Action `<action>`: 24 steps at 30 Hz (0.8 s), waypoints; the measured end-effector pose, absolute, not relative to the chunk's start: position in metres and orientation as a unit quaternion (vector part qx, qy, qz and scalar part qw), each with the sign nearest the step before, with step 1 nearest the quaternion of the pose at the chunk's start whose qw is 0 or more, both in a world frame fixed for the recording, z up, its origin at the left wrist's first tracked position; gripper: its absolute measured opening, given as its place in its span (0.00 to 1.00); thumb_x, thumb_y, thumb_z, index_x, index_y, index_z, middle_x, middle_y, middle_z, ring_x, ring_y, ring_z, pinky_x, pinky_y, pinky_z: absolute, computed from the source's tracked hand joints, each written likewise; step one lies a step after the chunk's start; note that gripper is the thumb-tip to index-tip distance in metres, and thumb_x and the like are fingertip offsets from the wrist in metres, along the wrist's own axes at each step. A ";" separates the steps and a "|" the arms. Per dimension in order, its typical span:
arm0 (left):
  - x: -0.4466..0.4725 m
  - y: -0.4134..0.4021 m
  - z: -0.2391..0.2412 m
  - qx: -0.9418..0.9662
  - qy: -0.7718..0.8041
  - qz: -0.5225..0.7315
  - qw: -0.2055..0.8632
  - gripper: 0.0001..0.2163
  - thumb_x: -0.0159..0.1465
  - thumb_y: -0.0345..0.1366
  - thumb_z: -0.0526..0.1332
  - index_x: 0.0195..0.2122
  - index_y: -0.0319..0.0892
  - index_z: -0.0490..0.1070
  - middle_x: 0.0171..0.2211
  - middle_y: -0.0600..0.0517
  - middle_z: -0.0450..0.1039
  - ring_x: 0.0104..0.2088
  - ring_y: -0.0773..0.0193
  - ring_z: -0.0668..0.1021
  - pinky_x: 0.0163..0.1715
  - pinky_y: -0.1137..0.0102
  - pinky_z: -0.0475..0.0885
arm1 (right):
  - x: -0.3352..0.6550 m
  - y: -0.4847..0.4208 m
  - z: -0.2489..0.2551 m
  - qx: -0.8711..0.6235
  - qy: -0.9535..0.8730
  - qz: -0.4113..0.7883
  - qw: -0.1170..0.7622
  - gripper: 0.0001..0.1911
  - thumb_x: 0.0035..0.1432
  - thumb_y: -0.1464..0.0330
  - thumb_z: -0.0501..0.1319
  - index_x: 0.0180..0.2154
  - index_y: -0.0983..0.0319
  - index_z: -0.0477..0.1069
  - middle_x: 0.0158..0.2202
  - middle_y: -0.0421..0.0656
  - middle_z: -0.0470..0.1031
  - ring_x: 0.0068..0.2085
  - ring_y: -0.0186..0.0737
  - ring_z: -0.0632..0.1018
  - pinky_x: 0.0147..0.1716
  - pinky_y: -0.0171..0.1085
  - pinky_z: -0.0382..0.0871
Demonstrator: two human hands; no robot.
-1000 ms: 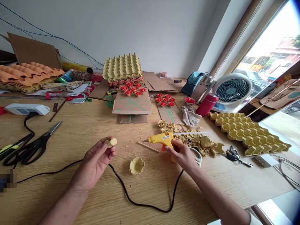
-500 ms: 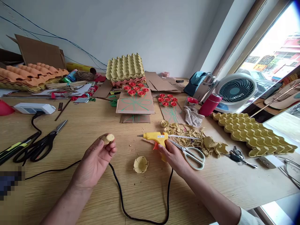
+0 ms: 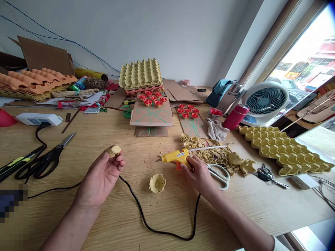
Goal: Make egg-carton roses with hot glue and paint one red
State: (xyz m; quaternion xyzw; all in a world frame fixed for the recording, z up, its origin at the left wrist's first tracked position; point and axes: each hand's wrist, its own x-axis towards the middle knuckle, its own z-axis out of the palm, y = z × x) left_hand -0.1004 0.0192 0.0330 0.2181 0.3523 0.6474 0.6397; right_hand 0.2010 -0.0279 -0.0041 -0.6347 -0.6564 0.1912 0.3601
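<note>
Light wood-grain tabletop [image 3: 117,223]: left hand [image 3: 101,177] pinches a small pale-yellow pulp piece [image 3: 114,151]; right hand [image 3: 201,175] grips a yellow plastic glue gun [image 3: 172,157]; a petalled yellow pulp cup [image 3: 157,183] sits between them.

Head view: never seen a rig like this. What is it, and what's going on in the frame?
No robot: a person works bare-handed, and a head-worn camera looks forward and down. The left hand holds a small yellow piece; the right hand holds a glue gun. Between the hands, a petalled cup sits on the table. Black scissors lie at left, scraps beyond the right hand. Farther back are stacked egg trays and red flowers.
</note>
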 end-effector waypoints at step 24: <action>-0.069 -0.014 0.038 0.596 0.393 0.497 0.493 0.09 0.63 0.40 0.73 0.43 0.47 0.84 0.38 0.50 0.78 0.37 0.62 0.76 0.39 0.72 0.74 | 0.145 -0.038 0.042 -0.366 -0.538 0.603 0.462 0.30 0.62 0.55 0.69 0.62 0.53 0.66 0.55 0.48 0.75 0.40 0.42 0.81 0.38 0.41 0.75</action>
